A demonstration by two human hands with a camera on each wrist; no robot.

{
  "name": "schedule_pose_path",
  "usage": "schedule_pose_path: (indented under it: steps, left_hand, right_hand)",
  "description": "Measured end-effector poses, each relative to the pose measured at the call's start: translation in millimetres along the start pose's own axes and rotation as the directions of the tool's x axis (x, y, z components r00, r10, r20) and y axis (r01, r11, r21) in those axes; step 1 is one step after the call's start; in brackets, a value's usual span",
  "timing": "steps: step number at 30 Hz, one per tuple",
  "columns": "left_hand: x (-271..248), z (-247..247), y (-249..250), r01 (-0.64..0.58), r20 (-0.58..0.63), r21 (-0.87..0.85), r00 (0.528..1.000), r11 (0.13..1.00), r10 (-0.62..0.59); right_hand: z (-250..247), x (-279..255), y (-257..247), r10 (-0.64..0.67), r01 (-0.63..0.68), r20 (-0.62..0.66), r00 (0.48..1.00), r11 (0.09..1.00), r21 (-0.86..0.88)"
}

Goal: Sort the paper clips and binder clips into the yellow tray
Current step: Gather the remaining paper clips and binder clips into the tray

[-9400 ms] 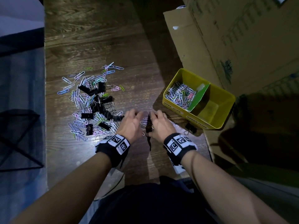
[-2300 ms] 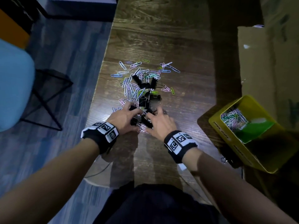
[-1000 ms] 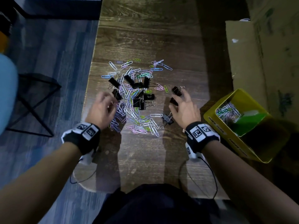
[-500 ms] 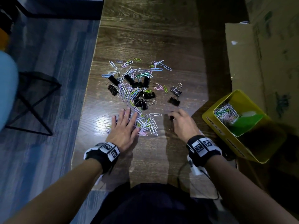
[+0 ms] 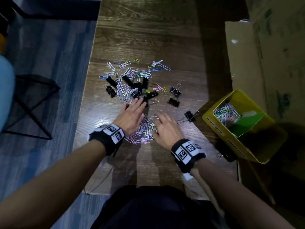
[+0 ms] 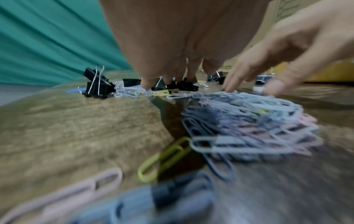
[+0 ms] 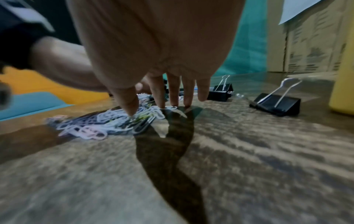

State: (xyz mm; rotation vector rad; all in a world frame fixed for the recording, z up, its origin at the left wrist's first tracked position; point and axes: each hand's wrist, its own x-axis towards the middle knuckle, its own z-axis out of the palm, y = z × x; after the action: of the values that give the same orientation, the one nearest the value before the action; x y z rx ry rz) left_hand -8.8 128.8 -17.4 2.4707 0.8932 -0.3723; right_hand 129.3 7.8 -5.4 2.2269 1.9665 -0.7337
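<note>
A bunch of pastel paper clips point(image 5: 145, 131) point(image 6: 249, 121) point(image 7: 107, 122) lies on the wooden table between my hands. My left hand point(image 5: 132, 114) lies flat with straight fingers, its tips among black binder clips point(image 5: 140, 90) of the far pile. My right hand point(image 5: 165, 128) has straight fingers touching the table at the bunch's right edge point(image 7: 172, 98). Loose binder clips point(image 5: 175, 96) lie to the right, one point(image 5: 189, 116) point(image 7: 277, 103) near the yellow tray point(image 5: 214, 124). The tray's far compartment holds paper clips point(image 5: 226, 113) behind a green divider point(image 5: 244, 123).
More paper clips point(image 5: 132, 70) are scattered at the far side of the pile. A cardboard box point(image 5: 264, 55) stands right of the tray. One binder clip point(image 5: 222, 156) lies by the tray's near corner. The table's left edge point(image 5: 85, 90) drops to the floor.
Both hands have drawn together around the bunch of paper clips. The left hand's fingers slid forward to the binder clips; the right hand moved left, leaving a binder clip near the tray.
</note>
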Motion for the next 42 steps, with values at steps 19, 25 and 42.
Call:
schedule_pose_path:
  steps: [19, 25, 42]
  left_hand:
    - [-76.4, 43.6, -12.1, 0.202, -0.112, -0.282, 0.964, 0.938, -0.242]
    - [-66.7, 63.2, 37.8, 0.257, -0.011, -0.341, 0.961, 0.904, -0.278]
    - [-42.8, 15.3, 30.6, 0.098, 0.159, 0.158, 0.98, 0.983, -0.123]
  right_hand:
    - [5.9, -20.5, -6.2, -0.029, 0.017, 0.099, 0.995, 0.993, 0.12]
    - [14.1, -16.4, -22.0, 0.013, -0.017, 0.065, 0.998, 0.998, 0.058]
    - [11.8, -22.8, -16.5, 0.061, -0.071, 0.061, 0.996, 0.979, 0.19]
